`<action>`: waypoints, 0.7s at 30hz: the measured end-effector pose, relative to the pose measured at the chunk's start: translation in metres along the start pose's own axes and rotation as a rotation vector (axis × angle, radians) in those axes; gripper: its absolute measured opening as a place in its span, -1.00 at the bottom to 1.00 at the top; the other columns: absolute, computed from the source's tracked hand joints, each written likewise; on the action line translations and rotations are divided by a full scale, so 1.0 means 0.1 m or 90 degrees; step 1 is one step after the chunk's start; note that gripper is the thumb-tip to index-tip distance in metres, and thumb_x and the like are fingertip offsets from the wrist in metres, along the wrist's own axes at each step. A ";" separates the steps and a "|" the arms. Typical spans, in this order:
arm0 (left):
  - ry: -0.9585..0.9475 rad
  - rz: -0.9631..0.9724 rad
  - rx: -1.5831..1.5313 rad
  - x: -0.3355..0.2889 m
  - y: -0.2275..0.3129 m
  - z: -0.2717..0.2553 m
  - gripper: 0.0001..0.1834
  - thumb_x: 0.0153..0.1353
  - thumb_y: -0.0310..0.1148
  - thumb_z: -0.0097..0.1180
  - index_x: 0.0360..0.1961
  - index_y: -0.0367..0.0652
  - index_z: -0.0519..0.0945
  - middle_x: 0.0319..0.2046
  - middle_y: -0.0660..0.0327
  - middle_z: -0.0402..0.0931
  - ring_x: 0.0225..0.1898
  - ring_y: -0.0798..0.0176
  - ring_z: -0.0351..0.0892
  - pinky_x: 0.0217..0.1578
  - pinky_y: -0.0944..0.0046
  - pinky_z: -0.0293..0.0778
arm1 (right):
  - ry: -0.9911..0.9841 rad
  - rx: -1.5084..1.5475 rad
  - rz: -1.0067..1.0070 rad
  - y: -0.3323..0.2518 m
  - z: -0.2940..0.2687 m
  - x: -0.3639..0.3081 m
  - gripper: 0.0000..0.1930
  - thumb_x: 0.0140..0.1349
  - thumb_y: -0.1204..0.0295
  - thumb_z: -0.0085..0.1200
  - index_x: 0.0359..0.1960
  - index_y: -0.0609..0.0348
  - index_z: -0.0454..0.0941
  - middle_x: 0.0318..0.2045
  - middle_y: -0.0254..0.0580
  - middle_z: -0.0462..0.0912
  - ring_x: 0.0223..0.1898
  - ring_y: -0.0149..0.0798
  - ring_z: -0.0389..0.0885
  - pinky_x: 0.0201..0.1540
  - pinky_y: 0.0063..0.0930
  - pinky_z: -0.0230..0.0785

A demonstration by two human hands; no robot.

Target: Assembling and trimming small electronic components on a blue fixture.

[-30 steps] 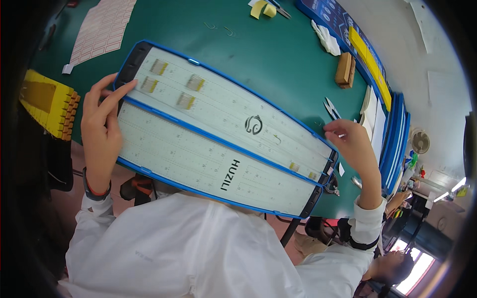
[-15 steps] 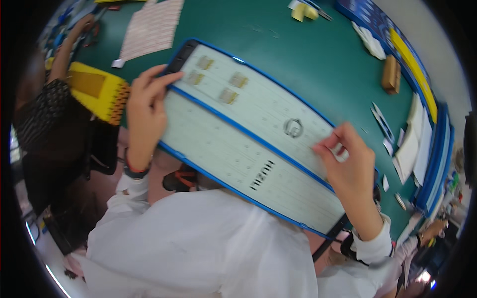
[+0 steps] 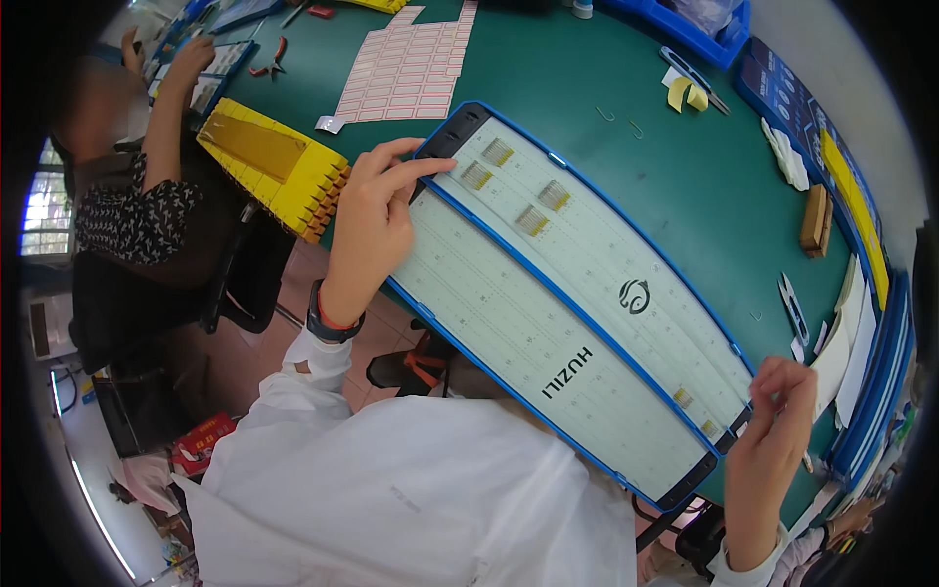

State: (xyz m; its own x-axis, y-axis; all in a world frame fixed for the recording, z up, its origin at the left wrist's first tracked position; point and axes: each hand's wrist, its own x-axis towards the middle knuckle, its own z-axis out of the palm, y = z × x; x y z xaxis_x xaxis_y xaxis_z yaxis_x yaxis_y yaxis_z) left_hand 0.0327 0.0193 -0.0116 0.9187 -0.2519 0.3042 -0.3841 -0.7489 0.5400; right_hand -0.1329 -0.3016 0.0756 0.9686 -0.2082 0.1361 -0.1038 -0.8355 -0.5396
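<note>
A long flat hinged case (image 3: 548,333) with blue edges and two pale panels lies opened out, partly over the table edge and partly over my lap. My left hand (image 3: 377,220) holds its far left corner, with fingers over the black end. Several small comb-like bundles of fine wires (image 3: 533,220) sit on the far panel near that hand. Two more little bundles (image 3: 684,397) are at the panel's right end. Just beyond that end hovers my right hand (image 3: 778,416), fingertips pinched together; whatever may be between them is hidden.
On the green table (image 3: 548,68) are a sheet of red-bordered labels (image 3: 406,73), a yellow ridged rack (image 3: 264,161), scissors (image 3: 696,78), tweezers (image 3: 793,311) and a wooden block (image 3: 816,223). A blue bin (image 3: 719,39) stands at the far right. A co-worker's arm (image 3: 171,117) reaches over the table at left.
My right hand has moved from above the far panel to past its right end. The two bundles there now show. The whole view has shifted; my left hand stays on the corner.
</note>
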 end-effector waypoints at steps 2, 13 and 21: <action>-0.008 0.034 -0.002 0.04 -0.05 0.02 -0.59 0.13 -0.72 -0.11 -0.13 -0.09 0.67 -0.03 0.13 0.51 -0.13 0.14 0.49 -0.11 0.30 0.41 | -0.016 0.005 -0.005 -0.08 0.06 -0.14 -0.69 -0.15 0.94 -0.20 -0.37 0.35 0.27 -0.39 -0.08 0.35 -0.32 -0.18 0.39 -0.28 -0.47 0.33; -0.250 0.257 -0.179 -0.61 1.35 0.48 -0.52 0.15 -0.33 0.12 0.10 -0.24 0.45 0.14 0.05 0.34 0.17 -0.03 0.31 0.21 0.01 0.19 | -0.177 -0.068 0.064 0.01 0.24 -0.08 -0.65 -0.06 0.83 -0.06 -0.23 0.24 0.26 -0.41 -0.04 0.43 -0.28 0.02 0.44 -0.35 -0.17 0.29; -0.305 0.299 -0.183 -0.86 1.72 0.79 -0.34 0.08 -0.11 0.20 0.12 -0.30 0.39 0.08 0.05 0.34 0.17 -0.02 0.29 0.22 -0.04 0.19 | -0.213 -0.105 0.092 0.10 0.30 -0.06 -0.61 -0.09 0.79 0.04 -0.19 0.21 0.29 -0.40 -0.03 0.47 -0.27 0.03 0.47 -0.30 -0.17 0.34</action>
State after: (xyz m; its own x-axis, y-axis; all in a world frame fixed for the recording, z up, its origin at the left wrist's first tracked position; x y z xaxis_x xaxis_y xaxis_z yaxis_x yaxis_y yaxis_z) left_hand -0.1045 -0.1361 -0.0070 0.5649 -0.7971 0.2133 -0.6962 -0.3218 0.6416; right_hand -0.1331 -0.2937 0.0442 0.9589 -0.1750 -0.2236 -0.2523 -0.8862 -0.3886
